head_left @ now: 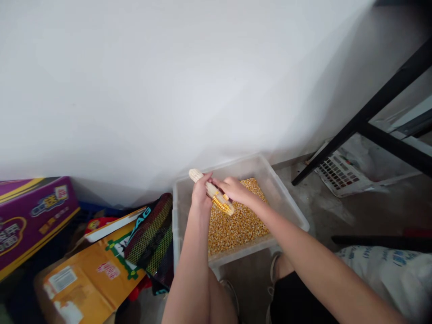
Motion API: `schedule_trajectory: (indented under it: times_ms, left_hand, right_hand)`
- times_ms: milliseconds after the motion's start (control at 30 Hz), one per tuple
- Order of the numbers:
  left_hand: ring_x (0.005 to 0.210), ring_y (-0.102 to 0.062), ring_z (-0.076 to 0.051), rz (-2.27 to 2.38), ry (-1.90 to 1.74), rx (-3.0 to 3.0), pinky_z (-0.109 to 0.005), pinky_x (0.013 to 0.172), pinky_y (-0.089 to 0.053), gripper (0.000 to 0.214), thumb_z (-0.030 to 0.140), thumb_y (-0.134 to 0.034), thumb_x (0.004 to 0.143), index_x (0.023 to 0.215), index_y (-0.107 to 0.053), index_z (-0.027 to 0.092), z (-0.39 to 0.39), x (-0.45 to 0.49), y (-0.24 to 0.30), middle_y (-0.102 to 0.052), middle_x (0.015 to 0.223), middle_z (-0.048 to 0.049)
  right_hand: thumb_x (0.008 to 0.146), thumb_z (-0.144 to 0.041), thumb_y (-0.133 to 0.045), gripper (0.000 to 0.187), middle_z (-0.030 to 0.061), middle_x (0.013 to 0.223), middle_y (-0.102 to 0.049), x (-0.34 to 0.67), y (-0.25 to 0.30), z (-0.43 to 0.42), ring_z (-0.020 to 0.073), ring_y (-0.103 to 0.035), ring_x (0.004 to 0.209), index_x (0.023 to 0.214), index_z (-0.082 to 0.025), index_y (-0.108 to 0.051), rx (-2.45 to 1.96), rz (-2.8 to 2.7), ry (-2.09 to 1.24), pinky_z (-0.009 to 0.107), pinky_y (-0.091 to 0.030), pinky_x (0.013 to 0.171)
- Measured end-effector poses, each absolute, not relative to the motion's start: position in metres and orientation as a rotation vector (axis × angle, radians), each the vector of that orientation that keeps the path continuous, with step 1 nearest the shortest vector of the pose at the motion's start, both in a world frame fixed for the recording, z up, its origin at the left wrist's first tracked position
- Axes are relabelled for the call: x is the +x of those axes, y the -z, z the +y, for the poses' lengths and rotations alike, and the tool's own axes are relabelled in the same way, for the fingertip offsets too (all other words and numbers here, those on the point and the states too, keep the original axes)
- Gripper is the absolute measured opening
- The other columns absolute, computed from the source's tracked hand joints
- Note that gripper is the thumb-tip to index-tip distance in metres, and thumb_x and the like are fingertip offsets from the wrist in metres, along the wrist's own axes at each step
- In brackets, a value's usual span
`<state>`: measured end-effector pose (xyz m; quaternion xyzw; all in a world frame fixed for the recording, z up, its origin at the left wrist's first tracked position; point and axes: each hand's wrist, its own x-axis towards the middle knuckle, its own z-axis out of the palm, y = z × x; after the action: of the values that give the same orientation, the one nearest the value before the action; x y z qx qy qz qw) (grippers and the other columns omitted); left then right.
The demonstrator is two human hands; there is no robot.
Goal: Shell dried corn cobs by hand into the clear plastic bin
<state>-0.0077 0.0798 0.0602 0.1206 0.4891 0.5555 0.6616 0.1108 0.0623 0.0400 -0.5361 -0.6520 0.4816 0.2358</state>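
My left hand (201, 191) is closed around a partly stripped corn cob (221, 202), which it holds at a slant above the bin. Pale and bare at its upper end, the cob still carries rows of yellow kernels along its lower side. My right hand (233, 189) is closed against the cob's right side. Under its fingers shows a dark reddish, long piece (230, 200), mostly hidden; I cannot tell its kind. Below both hands, loose corn kernels (232, 231) cover the floor of a clear plastic bin (288, 198).
Left of the bin lie a dark mesh bag (151, 238), a flattened yellow carton (91, 279) and a purple box (33, 220). To the right stand a black metal frame (361, 117) and a white plastic basket (340, 173). A white printed sack (388, 270) lies at lower right. Behind rises a white wall (168, 90).
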Motion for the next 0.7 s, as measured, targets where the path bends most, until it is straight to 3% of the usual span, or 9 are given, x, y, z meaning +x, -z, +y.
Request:
schedule_trajectory:
  times_ms: [100,200,433,700]
  left_hand:
    - [0.042,-0.044,-0.006,1.117,-1.323,0.317,-0.020,0.048,-0.041,0.032,0.015,-0.073,0.054,0.066,-0.044,0.018,0.082,-0.010,-0.057,-0.042,0.048,0.0076]
    - [0.041,-0.044,-0.006,1.219,-1.412,0.364,-0.021,0.047,-0.042,0.032,0.016,-0.074,0.054,0.069,-0.046,0.017,0.083,-0.009,-0.054,-0.044,0.049,0.0075]
    - [0.041,-0.047,-0.009,1.237,-1.335,0.332,-0.022,0.044,-0.039,0.029,0.016,-0.072,0.057,0.070,-0.046,0.017,0.079,-0.003,-0.058,-0.045,0.049,0.0065]
    - [0.041,-0.045,-0.006,1.096,-1.327,0.249,-0.022,0.049,-0.043,0.028,0.018,-0.073,0.060,0.071,-0.047,0.017,0.077,-0.008,-0.066,-0.043,0.051,0.0073]
  right_hand:
    - [0.093,-0.054,-0.029,0.056,0.0059,0.067,-0.065,0.119,-0.039,0.064,0.0136,-0.059,0.060,0.076,-0.014,-0.064,-1.544,-1.750,-1.159,0.022,-0.037,0.056]
    - [0.094,-0.055,-0.024,0.059,0.0076,0.071,-0.065,0.123,-0.048,0.056,0.0162,-0.059,0.068,0.074,-0.016,-0.063,-1.603,-1.815,-1.001,0.024,-0.038,0.062]
    - [0.095,-0.049,-0.026,0.049,0.0109,0.095,-0.067,0.111,-0.072,0.027,0.0204,-0.060,0.086,0.109,-0.017,-0.060,-1.482,-2.031,-1.100,0.026,-0.040,0.071]
    - [0.095,-0.032,-0.032,0.033,0.0063,0.088,-0.066,0.120,-0.072,0.024,0.0156,-0.058,0.077,0.090,-0.017,-0.061,-1.578,-1.989,-0.984,0.023,-0.034,0.064]
